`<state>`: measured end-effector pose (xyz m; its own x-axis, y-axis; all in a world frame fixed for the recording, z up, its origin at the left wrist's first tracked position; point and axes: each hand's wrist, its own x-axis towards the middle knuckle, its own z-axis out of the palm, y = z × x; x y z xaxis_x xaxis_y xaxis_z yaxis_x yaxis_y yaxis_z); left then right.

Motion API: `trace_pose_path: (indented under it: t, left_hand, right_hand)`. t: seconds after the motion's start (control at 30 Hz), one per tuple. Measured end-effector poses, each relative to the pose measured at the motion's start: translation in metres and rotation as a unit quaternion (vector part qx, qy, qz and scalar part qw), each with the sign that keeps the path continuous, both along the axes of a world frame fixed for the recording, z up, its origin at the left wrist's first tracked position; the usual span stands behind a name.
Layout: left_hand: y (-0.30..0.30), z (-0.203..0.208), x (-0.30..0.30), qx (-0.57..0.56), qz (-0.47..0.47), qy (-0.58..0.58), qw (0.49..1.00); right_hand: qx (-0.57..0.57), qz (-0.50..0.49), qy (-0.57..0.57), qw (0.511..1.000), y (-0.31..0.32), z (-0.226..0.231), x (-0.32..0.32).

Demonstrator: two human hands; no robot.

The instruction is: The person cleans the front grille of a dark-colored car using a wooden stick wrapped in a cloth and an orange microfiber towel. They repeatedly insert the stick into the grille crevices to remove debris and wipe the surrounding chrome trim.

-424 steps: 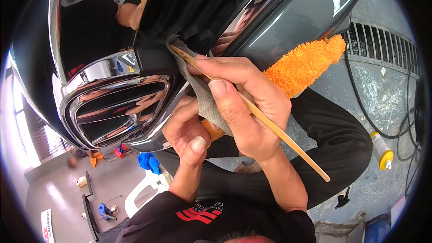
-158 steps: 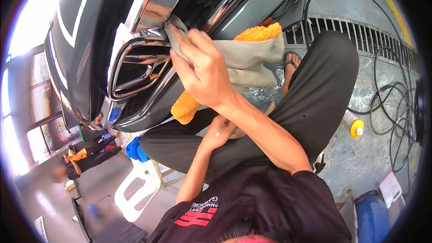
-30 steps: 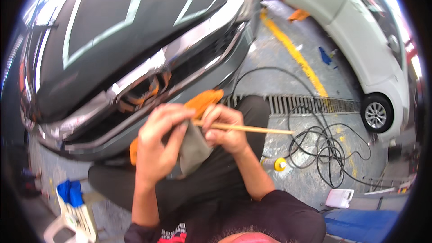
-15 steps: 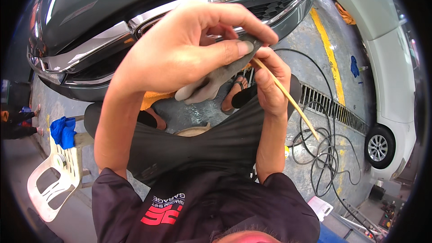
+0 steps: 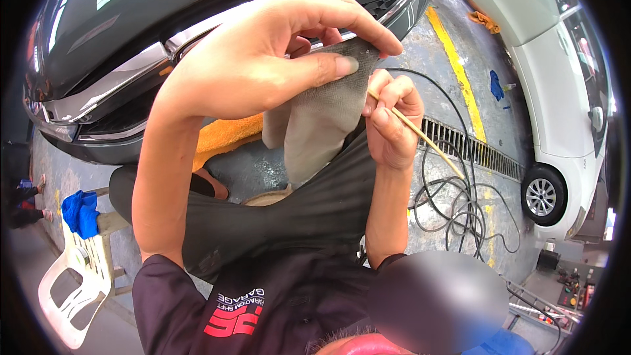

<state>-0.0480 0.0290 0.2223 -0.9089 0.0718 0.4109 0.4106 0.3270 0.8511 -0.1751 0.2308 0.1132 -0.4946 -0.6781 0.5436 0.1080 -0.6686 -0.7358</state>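
My left hand (image 5: 263, 59) pinches the top edge of a grey cloth (image 5: 322, 118) between thumb and fingers. The cloth hangs down in folds over my lap. To its right, my right hand (image 5: 394, 118) grips a thin pale wooden stick (image 5: 430, 144) near its upper end. That end is close to the cloth's right edge; I cannot tell whether they touch. The stick's long end slants down to the right. Beyond my hands is the front of a dark grey car (image 5: 131, 79).
An orange towel (image 5: 227, 137) lies below the car's bumper. A cream plastic chair (image 5: 79, 283) with a blue cloth (image 5: 80, 213) stands on the left. Right of me are a coiled black hose (image 5: 460, 207), a floor drain grate (image 5: 493, 158) and a white car (image 5: 559, 98).
The grey cloth now hangs lower and more spread out. My right hand has changed its hold on the stick, fingers curled round it. The view has shifted slightly.
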Motion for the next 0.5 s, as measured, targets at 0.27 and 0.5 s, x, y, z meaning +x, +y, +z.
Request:
trace_pose_path:
  t: [0.27,0.5]
  left_hand:
    - [-0.003,0.002,-0.006,-0.049,-0.098,0.033,0.993]
    - [0.0,0.004,-0.007,0.033,-0.103,-0.021,0.994]
  right_hand:
    - [0.057,-0.131,-0.008,0.99,-0.014,0.014,0.0]
    - [0.045,0.054,-0.073,0.995,0.001,-0.003,-0.002]
